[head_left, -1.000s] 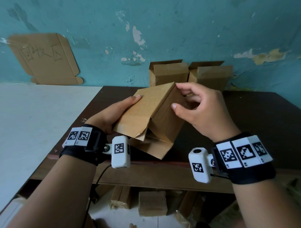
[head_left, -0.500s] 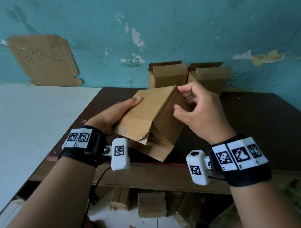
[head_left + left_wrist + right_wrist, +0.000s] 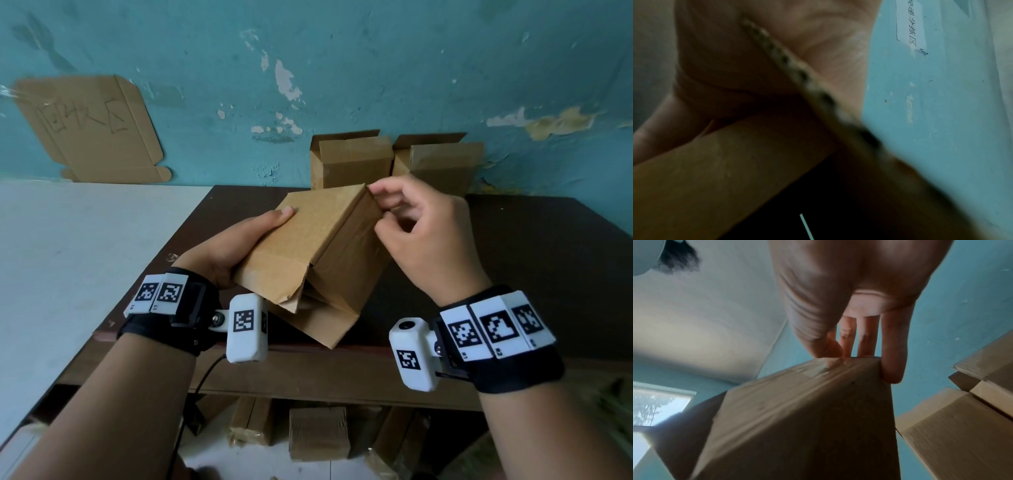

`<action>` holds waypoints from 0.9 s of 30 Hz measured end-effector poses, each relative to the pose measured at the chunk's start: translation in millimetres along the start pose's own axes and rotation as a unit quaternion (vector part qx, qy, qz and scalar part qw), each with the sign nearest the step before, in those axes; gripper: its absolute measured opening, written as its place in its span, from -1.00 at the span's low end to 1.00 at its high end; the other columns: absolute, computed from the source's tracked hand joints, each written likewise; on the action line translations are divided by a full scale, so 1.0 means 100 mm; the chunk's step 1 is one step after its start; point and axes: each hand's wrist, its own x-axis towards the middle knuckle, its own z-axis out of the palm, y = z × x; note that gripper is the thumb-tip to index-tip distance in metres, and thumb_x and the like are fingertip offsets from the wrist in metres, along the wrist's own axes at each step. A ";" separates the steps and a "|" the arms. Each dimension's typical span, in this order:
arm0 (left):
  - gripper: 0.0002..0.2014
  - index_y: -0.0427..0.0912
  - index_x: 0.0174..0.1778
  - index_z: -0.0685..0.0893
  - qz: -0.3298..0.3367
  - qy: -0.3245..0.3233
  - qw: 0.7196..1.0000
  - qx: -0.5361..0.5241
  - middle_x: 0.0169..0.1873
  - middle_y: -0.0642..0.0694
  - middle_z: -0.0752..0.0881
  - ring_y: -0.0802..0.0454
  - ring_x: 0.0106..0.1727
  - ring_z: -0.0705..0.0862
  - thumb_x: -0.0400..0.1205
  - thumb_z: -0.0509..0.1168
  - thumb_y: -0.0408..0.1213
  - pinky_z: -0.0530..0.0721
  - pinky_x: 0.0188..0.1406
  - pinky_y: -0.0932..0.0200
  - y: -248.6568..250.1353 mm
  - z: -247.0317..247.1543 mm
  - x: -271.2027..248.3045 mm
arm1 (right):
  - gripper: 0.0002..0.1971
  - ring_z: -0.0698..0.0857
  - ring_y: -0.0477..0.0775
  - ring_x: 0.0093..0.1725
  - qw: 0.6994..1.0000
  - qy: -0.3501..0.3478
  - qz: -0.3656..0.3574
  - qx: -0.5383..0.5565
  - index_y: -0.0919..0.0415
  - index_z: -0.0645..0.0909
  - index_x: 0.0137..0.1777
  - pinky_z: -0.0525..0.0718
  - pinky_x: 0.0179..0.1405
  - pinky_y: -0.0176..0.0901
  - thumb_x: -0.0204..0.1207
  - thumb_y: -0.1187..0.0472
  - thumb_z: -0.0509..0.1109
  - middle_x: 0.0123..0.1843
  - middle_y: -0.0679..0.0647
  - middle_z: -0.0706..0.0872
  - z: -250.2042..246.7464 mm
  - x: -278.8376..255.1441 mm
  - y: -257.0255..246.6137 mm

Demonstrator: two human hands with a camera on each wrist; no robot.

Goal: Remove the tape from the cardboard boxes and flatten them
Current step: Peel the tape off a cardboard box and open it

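Note:
A small brown cardboard box [image 3: 308,246] is held tilted above the dark table's front edge, with its near flaps hanging open. My left hand [image 3: 239,246] grips its left side, thumb lying on the top face. My right hand [image 3: 383,210] is at the box's far top edge. In the right wrist view its thumb and forefinger [image 3: 840,356] pinch at a strip of clear tape [image 3: 818,369] on the box [image 3: 807,418]. The left wrist view shows only my palm against a cardboard edge [image 3: 777,53].
Two open-topped boxes [image 3: 352,161] [image 3: 442,164] stand against the teal wall at the back of the dark table [image 3: 548,274]. A flattened cardboard sheet [image 3: 89,130] leans on the wall at left, above a white surface [image 3: 68,257]. More boxes [image 3: 318,431] lie under the table.
My right hand's fingers have curled in and shifted up to the box's far top edge. The box has tipped slightly; my left hand keeps its grip.

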 end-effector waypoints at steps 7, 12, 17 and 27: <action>-0.34 -0.24 0.16 0.75 -0.009 -0.001 1.000 -0.006 -0.14 -0.24 0.85 -0.10 -0.23 0.82 0.48 0.30 0.30 0.80 -0.10 0.05 -0.01 -0.05 -0.01 | -0.48 0.73 -0.28 0.19 0.998 -0.059 0.003 0.018 0.07 0.67 0.39 0.72 0.11 -0.40 0.54 -0.21 0.43 0.16 -0.27 0.71 -0.05 0.01 -0.12; -0.35 -0.24 0.19 0.73 -0.004 -0.007 1.000 -0.006 -0.18 -0.22 0.85 -0.07 -0.27 0.83 0.49 0.29 0.28 0.81 -0.18 0.07 -0.01 -0.04 -0.02 | -0.58 0.75 -0.25 0.17 0.995 -0.066 0.053 0.058 -0.01 0.70 0.32 0.75 0.14 -0.28 0.49 -0.08 0.53 0.10 -0.22 0.77 -0.06 0.03 -0.11; -0.42 -0.22 0.08 0.73 0.003 -0.001 1.000 -0.010 -0.30 -0.18 0.84 -0.02 -0.39 0.82 0.48 0.28 0.26 0.80 -0.39 0.16 0.01 -0.03 -0.03 | -0.62 0.73 -0.34 0.18 0.992 -0.059 0.067 0.091 -0.10 0.66 0.33 0.68 0.17 -0.45 0.54 0.17 0.58 0.11 -0.31 0.74 -0.04 0.03 -0.08; -0.44 -0.23 0.10 0.76 0.038 0.011 0.997 -0.061 -0.26 -0.22 0.83 -0.08 -0.35 0.81 0.59 0.26 0.25 0.82 -0.33 0.10 0.01 -0.04 -0.03 | -0.62 0.74 -0.23 0.27 0.981 -0.026 0.110 0.157 0.01 0.68 0.38 0.73 0.30 -0.19 0.58 0.17 0.56 0.23 -0.18 0.78 -0.01 0.01 -0.04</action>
